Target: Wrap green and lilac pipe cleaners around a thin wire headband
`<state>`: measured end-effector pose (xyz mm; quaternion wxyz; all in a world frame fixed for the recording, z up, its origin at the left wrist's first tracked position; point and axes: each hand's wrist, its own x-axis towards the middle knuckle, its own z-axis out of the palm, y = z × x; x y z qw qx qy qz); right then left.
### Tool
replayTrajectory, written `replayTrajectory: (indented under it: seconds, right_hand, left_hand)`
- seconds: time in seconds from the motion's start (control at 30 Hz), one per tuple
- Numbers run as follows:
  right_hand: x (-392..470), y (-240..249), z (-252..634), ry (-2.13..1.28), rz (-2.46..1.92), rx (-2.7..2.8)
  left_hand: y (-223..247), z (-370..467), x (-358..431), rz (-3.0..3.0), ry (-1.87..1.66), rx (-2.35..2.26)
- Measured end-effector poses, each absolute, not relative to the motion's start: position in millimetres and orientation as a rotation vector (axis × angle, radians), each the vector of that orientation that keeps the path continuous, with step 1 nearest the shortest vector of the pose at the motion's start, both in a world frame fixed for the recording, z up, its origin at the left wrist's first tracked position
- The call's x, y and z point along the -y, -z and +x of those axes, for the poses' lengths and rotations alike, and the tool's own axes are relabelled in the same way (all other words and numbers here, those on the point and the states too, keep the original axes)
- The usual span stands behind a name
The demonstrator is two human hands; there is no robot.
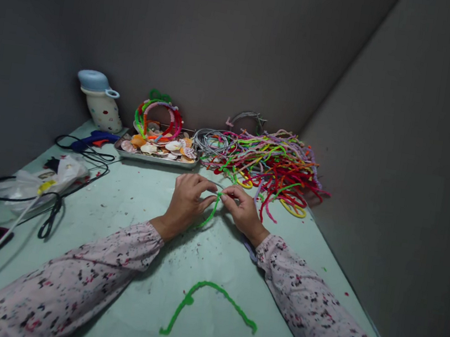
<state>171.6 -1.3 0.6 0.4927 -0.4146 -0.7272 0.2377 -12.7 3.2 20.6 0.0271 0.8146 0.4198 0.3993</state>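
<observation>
Pinching green pipe cleaner (214, 211) with the fingers (235, 192).

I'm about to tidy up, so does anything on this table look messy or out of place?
Yes. Dark specks are scattered on the tabletop near the left hand, like stray debris. On the left, a black cord lies in messy loops by a crumpled plastic bag. Back right, the pipe cleaners lie jumbled, ends pointing every way.
</observation>
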Motion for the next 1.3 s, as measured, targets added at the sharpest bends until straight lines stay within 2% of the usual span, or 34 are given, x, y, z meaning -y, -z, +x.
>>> replayTrajectory:
  seconds: [1.3]
  right_hand:
    - [1.8,-0.3,171.7,-0.545,-1.004,1.802]
  left_hand:
    - [-21.5,-12.6,-5.3,2.415,-1.163,-1.237]
